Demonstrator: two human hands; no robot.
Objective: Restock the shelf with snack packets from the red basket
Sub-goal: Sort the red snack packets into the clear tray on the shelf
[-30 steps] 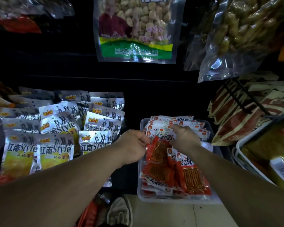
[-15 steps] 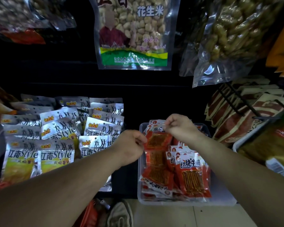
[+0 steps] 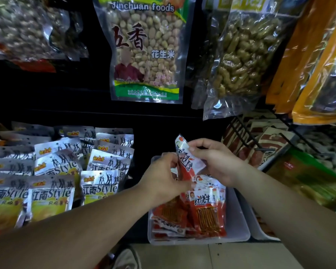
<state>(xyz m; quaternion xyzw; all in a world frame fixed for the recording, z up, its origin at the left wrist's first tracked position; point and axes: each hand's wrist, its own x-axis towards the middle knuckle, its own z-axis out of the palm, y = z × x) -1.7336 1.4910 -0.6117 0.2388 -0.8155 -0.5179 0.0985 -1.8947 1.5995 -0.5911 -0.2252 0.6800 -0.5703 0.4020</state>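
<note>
Silver Style packets (image 3: pixel 99 187) are stacked on the left, a peanut bag (image 3: pixel 145 51) hangs overhead, and a clear tray (image 3: pixel 239 226) of red strip packets (image 3: pixel 208 214) sits right under the hands. The left hand (image 3: pixel 163 177) and right hand (image 3: pixel 215 162) both pinch one red snack packet (image 3: pixel 186 162) above the tray's far end, fingers curled on it. It's roughly upright, top tipped a bit left.

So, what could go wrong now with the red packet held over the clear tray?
The red-and-white foil snack packet is pinched between the right hand and the left hand; it might slip and fall outside the clear plastic tray. The red packets piled loosely in the tray could shift if it is pushed in.
</note>
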